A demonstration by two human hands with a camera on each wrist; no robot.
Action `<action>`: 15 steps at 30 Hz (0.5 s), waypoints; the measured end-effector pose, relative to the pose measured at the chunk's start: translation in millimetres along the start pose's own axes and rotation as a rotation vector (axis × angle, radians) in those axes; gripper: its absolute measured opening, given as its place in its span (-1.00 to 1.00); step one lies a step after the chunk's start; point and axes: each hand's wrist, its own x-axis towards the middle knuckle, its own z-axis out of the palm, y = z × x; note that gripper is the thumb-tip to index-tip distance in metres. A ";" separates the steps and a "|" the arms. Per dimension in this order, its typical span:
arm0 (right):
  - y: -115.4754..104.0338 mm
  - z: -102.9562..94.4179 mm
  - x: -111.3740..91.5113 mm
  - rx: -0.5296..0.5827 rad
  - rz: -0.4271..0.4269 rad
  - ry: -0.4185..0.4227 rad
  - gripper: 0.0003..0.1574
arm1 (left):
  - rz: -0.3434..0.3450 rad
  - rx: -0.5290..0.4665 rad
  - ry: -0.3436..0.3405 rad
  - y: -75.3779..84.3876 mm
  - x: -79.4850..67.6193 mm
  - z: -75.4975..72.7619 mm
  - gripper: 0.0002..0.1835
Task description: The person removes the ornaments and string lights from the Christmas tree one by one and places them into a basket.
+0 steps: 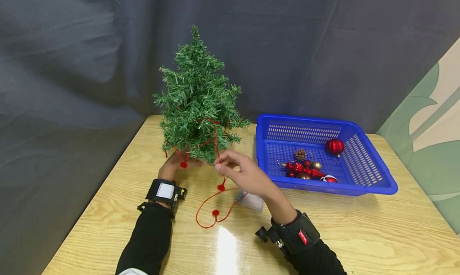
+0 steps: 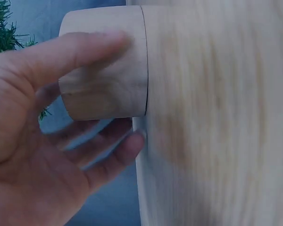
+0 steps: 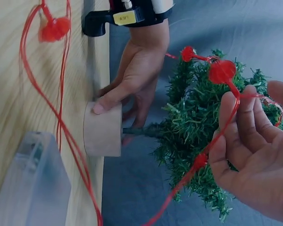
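A small green artificial Christmas tree [image 1: 195, 87] stands at the table's back left on a round wooden base [image 3: 104, 139]. My left hand [image 1: 170, 165] reaches under the lowest branches and grips this base, thumb along its side and fingers curled behind. In front of the branches, my right hand [image 1: 242, 173] pinches a red cord [image 3: 175, 190] with red balls along it. Part of the cord crosses the tree's lower branches. Its slack end loops over the table near a whitish translucent box [image 1: 253, 202]; one red ball [image 1: 215, 213] lies in the loop.
A blue plastic basket [image 1: 386, 185] stands to the right of the tree. Inside are a red ribbed bauble [image 1: 335, 146], a pine cone [image 1: 300, 154] and several small red and gold ornaments. Behind the table hangs a dark grey cloth [image 1: 287, 47].
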 end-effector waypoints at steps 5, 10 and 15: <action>-2.2 0.5 -0.6 0.004 0.005 0.048 -0.72 | -0.106 -0.039 -0.015 100.1 -76.0 -6.8 -0.17; -6.2 -1.2 -1.5 0.039 -0.045 0.113 -0.64 | -0.063 -0.014 0.002 90.8 -71.7 -7.3 -0.16; -9.5 -3.0 -2.2 0.051 -0.030 0.159 -0.68 | 0.037 0.033 -0.165 -19.3 24.4 1.4 -0.24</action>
